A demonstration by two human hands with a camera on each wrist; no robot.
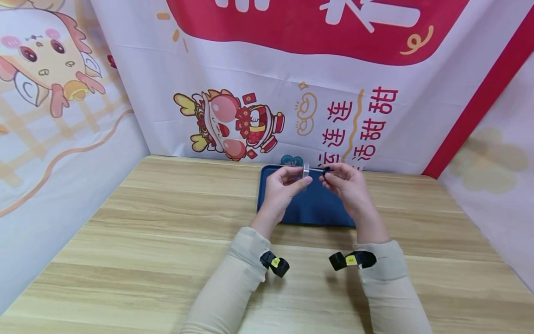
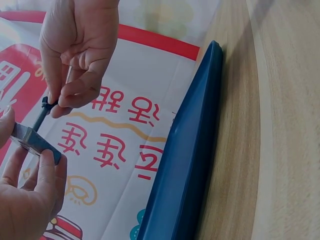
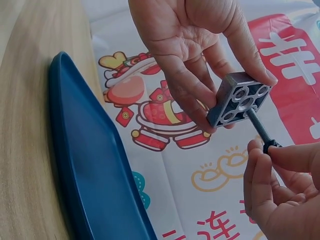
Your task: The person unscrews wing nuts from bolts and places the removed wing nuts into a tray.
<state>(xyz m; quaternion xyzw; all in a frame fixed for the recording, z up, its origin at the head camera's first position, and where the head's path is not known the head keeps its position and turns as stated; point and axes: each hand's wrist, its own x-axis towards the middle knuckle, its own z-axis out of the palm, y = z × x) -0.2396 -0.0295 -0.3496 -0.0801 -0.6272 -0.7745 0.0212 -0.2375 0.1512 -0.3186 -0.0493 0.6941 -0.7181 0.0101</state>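
Between thumb and fingers, my left hand [image 1: 280, 190] holds a small square metal block [image 3: 241, 100] with several round holes in its face. A threaded bolt [image 3: 259, 127] stands out from that face, its tip at one of the holes; how deep it sits I cannot tell. My right hand [image 1: 349, 188] pinches the bolt's black head [image 2: 46, 106] between thumb and fingers. Both hands are raised, and in the head view they overlap the blue tray [image 1: 317, 211].
The tray lies on the wooden table [image 1: 167, 222] near its back edge. Behind it hangs a printed white and red cloth [image 1: 146, 93], with more printed cloth at both sides. Each wrist wears a black strap with a small camera [image 1: 280, 266].
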